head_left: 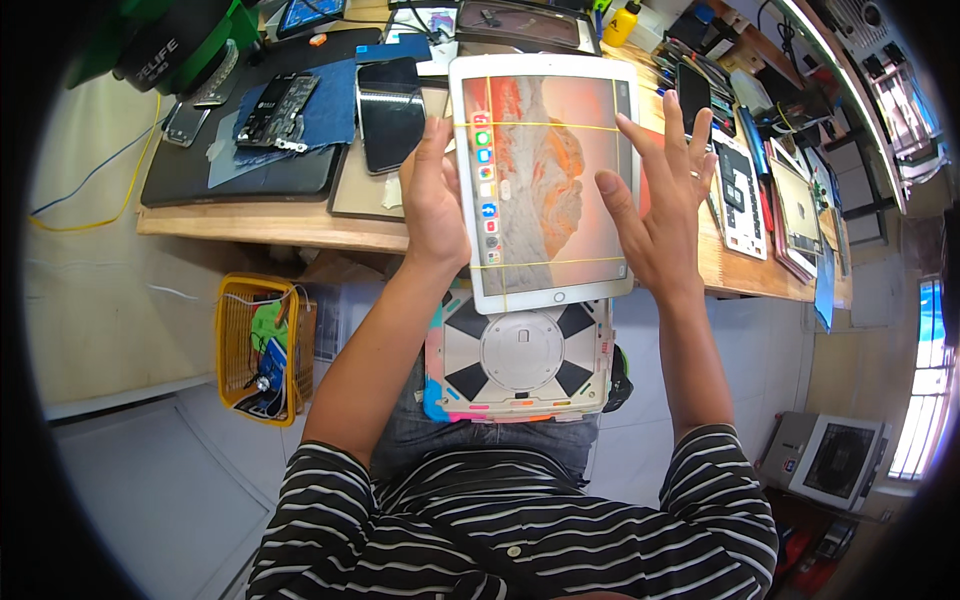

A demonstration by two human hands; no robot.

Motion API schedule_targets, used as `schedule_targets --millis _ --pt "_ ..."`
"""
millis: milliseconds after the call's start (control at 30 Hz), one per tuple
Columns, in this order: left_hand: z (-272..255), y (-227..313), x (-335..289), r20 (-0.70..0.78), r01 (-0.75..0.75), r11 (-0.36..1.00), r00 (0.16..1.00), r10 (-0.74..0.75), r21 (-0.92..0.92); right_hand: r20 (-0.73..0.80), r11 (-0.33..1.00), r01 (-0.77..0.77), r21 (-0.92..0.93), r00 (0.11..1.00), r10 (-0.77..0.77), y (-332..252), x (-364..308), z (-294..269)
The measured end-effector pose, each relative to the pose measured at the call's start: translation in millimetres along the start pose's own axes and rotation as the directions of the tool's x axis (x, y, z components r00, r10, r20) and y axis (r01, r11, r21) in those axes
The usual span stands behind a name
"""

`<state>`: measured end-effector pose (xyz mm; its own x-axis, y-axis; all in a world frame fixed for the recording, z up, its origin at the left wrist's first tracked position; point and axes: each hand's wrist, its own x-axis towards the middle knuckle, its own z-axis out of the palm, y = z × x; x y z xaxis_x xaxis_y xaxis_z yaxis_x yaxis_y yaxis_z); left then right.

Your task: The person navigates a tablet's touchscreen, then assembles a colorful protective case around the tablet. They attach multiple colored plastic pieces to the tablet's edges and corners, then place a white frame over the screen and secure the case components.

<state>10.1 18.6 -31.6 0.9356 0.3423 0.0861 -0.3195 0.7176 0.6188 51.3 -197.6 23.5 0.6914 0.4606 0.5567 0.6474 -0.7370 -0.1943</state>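
A white tablet [560, 180] with its screen lit stands tilted before me, showing a rock wallpaper and a column of app icons. Thin yellow bands [545, 126] run across and along its face. My left hand [436, 195] grips the tablet by its left edge, thumb up, the other fingers partly hidden behind it. Over the right edge hovers my right hand [665, 190], fingers spread; its index fingertip is close to a yellow band, and I cannot tell whether it touches. Below the tablet, a protective case [520, 355] with a round centre and multicoloured edges rests on my lap.
The wooden workbench [385, 235] carries a black phone [392, 118], an opened phone [275, 110] on blue cloth and a disassembled white device [738, 195]. A yellow bottle [622, 24] stands at the back. On the floor at left is a yellow basket [228, 345].
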Motion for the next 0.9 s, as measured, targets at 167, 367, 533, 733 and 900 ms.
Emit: schedule_targets --millis 167,367,533,733,900 --pt "-3 1 0 0.092 -0.006 0.996 0.996 -0.002 0.087 0.054 0.997 0.070 0.030 0.996 -0.071 -23 -8 -4" --pt "-4 1 0 0.057 0.016 0.996 0.998 -0.021 0.085 0.159 0.986 0.121 0.111 0.978 -0.138 -41 -23 -8" --pt "-3 1 1 0.059 -0.012 0.995 0.998 0.006 0.104 0.004 0.976 0.074 0.207 0.997 -0.077 -35 -25 -17" --pt "3 2 0 0.058 -0.021 0.996 0.998 0.016 0.087 0.178 0.999 -0.018 0.039 0.984 0.011 -21 -44 -2" --pt "-8 1 4 0.112 -0.032 0.995 0.993 0.021 0.097 -0.083 0.958 -0.068 0.278 0.992 0.095 -18 -52 -13"
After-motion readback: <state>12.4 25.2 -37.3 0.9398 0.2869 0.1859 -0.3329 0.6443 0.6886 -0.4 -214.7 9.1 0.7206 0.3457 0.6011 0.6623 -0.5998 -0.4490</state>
